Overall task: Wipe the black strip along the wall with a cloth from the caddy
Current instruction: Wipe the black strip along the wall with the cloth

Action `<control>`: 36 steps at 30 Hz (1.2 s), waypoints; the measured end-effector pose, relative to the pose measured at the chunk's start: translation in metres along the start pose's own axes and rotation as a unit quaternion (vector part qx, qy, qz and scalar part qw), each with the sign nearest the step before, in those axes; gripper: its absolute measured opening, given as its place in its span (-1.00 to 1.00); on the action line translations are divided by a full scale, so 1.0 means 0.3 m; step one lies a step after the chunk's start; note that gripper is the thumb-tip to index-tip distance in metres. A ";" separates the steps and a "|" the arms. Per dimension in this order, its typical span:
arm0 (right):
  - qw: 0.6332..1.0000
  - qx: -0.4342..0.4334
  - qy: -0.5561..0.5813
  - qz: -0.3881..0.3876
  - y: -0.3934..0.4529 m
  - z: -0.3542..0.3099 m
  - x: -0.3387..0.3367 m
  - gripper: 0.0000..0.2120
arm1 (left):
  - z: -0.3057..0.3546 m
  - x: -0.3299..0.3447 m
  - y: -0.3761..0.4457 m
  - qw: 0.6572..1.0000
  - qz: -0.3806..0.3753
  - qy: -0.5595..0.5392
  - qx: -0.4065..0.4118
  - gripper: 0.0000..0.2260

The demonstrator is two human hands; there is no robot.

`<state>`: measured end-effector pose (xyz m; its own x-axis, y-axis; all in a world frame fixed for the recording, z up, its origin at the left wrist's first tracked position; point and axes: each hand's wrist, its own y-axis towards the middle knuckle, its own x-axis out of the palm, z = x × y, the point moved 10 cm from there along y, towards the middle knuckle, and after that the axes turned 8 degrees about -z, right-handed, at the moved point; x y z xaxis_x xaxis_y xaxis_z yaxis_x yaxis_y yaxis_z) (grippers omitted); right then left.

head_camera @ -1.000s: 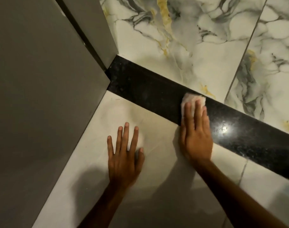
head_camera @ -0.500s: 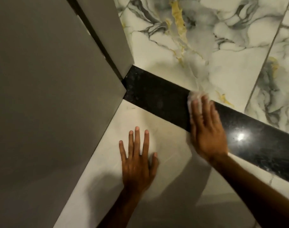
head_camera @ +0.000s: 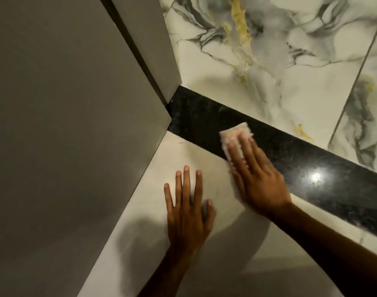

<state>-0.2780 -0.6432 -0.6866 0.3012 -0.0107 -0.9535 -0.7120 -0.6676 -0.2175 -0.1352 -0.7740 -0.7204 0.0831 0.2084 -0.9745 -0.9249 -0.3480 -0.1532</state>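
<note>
A glossy black strip [head_camera: 325, 168] runs diagonally between the pale floor and the marbled surface, ending at a grey panel. A small white cloth [head_camera: 233, 133] lies flat on the strip near that end. My right hand [head_camera: 258, 179] presses down on the cloth with flat fingers; most of the cloth is hidden under them. My left hand [head_camera: 188, 213] rests flat on the pale floor beside the strip, fingers spread, holding nothing. The caddy is out of view.
A grey panel [head_camera: 65, 125] with a dark vertical gap fills the left side and meets the strip's end. White marbled tile [head_camera: 279, 61] with grey and yellow veins lies beyond the strip. Pale floor tile [head_camera: 204, 271] lies beneath my arms.
My right hand has slid the cloth along the strip toward the grey panel. The view has shifted, so the corner sits further right. My left hand stays planted on the floor.
</note>
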 end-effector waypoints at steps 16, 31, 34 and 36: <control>0.996 -0.088 -0.005 -0.031 0.207 -0.098 0.009 -0.36 | 0.007 -0.014 0.002 0.999 -0.005 -0.037 -0.003 -0.33; 0.988 -0.144 -0.028 -0.040 0.186 -0.133 0.013 -0.36 | 0.016 -0.044 0.004 0.999 0.001 -0.038 -0.010 -0.33; 0.999 -0.024 0.009 -0.021 0.254 0.001 -0.039 -0.33 | 0.018 -0.044 0.006 0.999 0.013 -0.039 -0.009 -0.34; 0.998 0.030 0.053 -0.002 0.382 -0.023 -0.065 -0.30 | 0.012 -0.036 0.001 0.999 0.031 -0.034 -0.006 -0.37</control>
<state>-0.3610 -0.7246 -0.6915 0.3664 -0.0889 -0.9262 -0.7468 -0.6219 -0.2357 -0.1376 -0.7728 -0.7094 -0.0004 0.2476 -0.9689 -0.9231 -0.3727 -0.0948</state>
